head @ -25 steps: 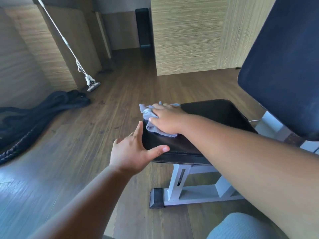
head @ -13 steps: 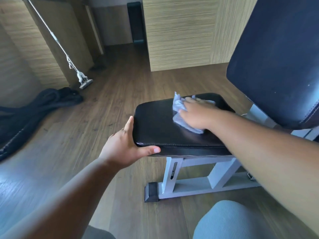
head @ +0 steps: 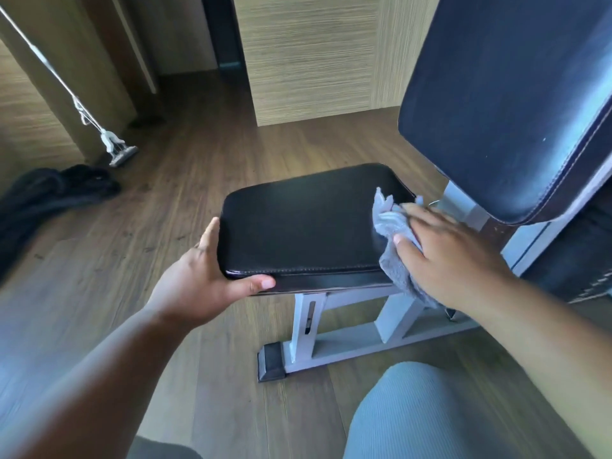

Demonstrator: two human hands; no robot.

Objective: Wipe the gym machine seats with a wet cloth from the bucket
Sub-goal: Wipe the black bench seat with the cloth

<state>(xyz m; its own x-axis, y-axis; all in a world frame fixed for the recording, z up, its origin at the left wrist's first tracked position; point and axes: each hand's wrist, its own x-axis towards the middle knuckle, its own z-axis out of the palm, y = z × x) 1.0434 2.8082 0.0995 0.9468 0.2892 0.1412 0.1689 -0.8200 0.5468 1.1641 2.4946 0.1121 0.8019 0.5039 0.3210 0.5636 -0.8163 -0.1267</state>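
Observation:
A black padded seat [head: 304,223] sits on a white metal frame [head: 334,336] in the middle of the head view. My left hand [head: 202,279] grips the seat's near left corner, thumb along the front edge. My right hand [head: 443,256] presses a grey cloth [head: 394,240] flat against the seat's right end, and the cloth hangs over the near edge. A tall black backrest [head: 503,107] rises just right of the seat. No bucket is in view.
Dark wooden floor [head: 99,260] surrounds the bench. A mop [head: 114,149] leans against the left wall, with a heap of black rope [head: 43,197] beside it. A wood-panelled wall [head: 308,54] stands behind. My grey-clad knee [head: 424,415] is at the bottom right.
My right hand has swept the cloth from the seat's left end across to its right end. My left hand has closed on the seat's left corner and stays there.

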